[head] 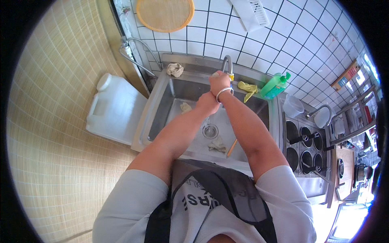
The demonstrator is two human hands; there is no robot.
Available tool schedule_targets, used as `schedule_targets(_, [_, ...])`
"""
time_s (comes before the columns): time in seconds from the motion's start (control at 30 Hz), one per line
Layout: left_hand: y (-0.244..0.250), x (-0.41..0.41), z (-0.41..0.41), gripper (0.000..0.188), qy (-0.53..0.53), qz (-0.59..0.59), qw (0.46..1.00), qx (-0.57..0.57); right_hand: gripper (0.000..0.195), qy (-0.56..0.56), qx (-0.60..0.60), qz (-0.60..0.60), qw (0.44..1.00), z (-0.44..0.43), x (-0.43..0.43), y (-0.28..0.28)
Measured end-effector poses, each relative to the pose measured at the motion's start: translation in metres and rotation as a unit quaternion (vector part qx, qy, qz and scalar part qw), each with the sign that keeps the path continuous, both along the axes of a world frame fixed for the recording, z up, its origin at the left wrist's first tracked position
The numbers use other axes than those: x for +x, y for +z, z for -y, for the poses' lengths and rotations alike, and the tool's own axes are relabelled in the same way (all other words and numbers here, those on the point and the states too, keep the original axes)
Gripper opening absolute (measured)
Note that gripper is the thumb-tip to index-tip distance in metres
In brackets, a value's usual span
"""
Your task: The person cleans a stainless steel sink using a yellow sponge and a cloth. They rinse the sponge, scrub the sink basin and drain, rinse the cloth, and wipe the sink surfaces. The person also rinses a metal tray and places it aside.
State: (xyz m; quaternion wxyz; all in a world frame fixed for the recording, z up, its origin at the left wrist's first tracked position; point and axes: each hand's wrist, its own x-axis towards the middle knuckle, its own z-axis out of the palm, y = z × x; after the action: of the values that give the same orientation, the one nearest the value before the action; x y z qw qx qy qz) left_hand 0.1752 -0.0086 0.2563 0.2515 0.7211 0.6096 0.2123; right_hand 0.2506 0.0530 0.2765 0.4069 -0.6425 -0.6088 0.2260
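My right hand (220,82) is at the faucet (228,63) on the back ledge of a steel sink (141,133), with a bangle on its wrist. Part of something pale shows at its fingers, too hidden to name. Just below and to the left, my left hand (208,102) touches or nearly touches the right wrist; its fingers are partly hidden. Water runs down near the drain (210,131). Crumpled cloths (217,145) and an orange-handled tool (232,148) lie in the basin.
A beige cloth (175,70), a yellow-green cloth or glove (248,88) and a green pump bottle (274,86) stand or lie along the ledge. At left is a white plastic jug (117,107). A cooker with round wells (292,132) adjoins the sink at right.
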Motion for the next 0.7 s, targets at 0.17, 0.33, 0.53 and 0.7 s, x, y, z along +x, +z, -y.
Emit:
schedule_targets(0.17, [0.012, -0.013, 0.004, 0.037, -0.016, -0.004, 0.998, -0.058, 0.029, 0.038, -0.054, -0.010, 0.998, 0.016, -0.012, 0.026])
schedule_targets(0.33, [0.052, -0.059, -0.030, 0.040, -0.085, 0.050, 0.988, 0.117, 0.038, 0.120, 0.088, 0.049, 0.988, 0.020, -0.014, 0.097])
schedule_targets(0.53, [-0.060, -0.099, 0.001, 0.042, -0.100, -0.094, 0.985, -0.102, 0.044, 0.154, -0.015, 0.297, 0.942, 0.056, -0.052, -0.023])
schedule_targets(0.7, [-0.137, -0.141, -0.001, 0.057, -0.256, 0.181, 0.921, -0.232, 0.048, 0.197, -0.166, 0.291, 0.921, 0.030, -0.067, -0.095])
